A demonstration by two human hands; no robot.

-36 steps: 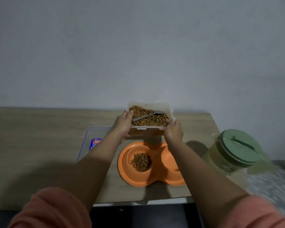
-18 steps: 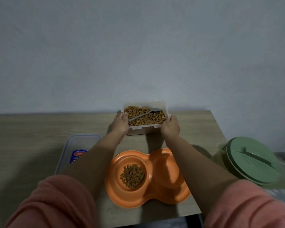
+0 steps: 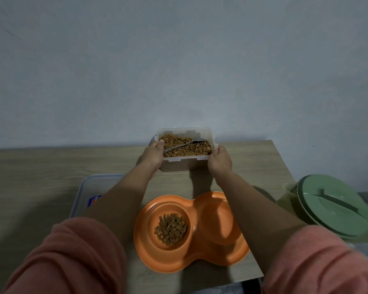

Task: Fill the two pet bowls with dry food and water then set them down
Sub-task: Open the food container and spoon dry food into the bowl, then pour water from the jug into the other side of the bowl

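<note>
My left hand (image 3: 152,154) and right hand (image 3: 219,160) grip the clear plastic tub (image 3: 184,164) of knobbly kibble (image 3: 185,146); nearer me between my forearms sits the glossy orange double bowl (image 3: 208,257); lid label (image 3: 94,200) unreadable.

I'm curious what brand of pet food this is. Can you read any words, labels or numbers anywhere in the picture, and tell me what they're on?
Nothing can be read.
Clear lid on the table: it carries a blue, red and white sticker, partly hidden by the left arm; its print is too small and blurred to read.
Food container, orange double bowl and green lid: no print visible.
</note>
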